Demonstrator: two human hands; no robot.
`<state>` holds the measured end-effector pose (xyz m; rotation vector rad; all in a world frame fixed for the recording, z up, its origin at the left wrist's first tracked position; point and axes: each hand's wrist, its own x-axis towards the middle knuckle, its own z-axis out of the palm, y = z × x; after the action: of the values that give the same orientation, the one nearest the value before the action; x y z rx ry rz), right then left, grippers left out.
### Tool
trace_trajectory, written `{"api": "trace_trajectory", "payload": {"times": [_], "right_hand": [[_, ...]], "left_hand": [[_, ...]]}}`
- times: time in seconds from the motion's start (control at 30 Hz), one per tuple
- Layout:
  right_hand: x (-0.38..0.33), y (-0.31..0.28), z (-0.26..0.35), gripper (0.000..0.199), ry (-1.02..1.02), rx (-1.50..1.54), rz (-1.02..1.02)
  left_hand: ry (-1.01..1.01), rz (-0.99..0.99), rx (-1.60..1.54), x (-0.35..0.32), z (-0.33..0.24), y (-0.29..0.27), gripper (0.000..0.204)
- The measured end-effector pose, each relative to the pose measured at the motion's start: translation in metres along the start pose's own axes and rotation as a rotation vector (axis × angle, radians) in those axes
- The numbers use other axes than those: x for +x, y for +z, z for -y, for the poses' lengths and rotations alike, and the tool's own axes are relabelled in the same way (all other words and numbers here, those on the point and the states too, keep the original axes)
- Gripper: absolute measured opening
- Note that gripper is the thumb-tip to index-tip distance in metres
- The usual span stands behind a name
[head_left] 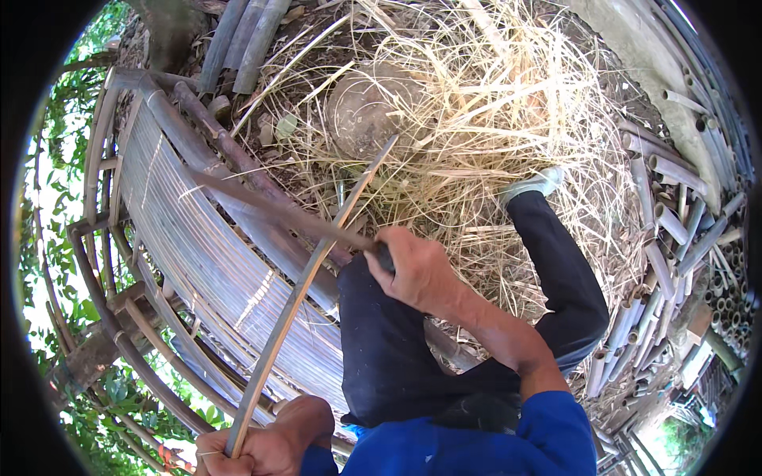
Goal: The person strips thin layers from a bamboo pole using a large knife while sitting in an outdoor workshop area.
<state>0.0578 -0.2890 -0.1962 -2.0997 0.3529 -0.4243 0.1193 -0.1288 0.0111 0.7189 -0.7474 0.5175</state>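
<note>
The lower end of the bamboo strip (294,305) is gripped in the left hand (274,440), with the fingers wrapped around it. From this hand, the strip is extended diagonally upward and to the right, its far end being seen in front of the stump (369,115). The handle of the knife (274,213) is enclosed by the right hand (421,270), which is positioned to the right of the strip, near its upper half. The blade is directed to the left and is crossed with the strip just beside this hand; whether the two are in contact cannot be determined. The slatted bamboo platform (210,238) is located to the left, beyond the strip. The ground around the stump is covered by pale shavings (516,99).
</note>
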Motion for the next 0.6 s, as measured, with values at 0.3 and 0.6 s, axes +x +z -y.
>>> {"api": "trace_trajectory", "payload": {"times": [0.3, 0.6], "right_hand": [[0.008, 0.001, -0.024, 0.022, 0.006, -0.092, 0.061], [0.032, 0.018, -0.195, 0.026, 0.512, -0.328, 0.194]], "left_hand": [[-0.045, 0.03, -0.089, 0.003, 0.002, 0.0, 0.042], [-0.028, 0.051, -0.121, 0.002, 0.007, -0.002, 0.038]]}}
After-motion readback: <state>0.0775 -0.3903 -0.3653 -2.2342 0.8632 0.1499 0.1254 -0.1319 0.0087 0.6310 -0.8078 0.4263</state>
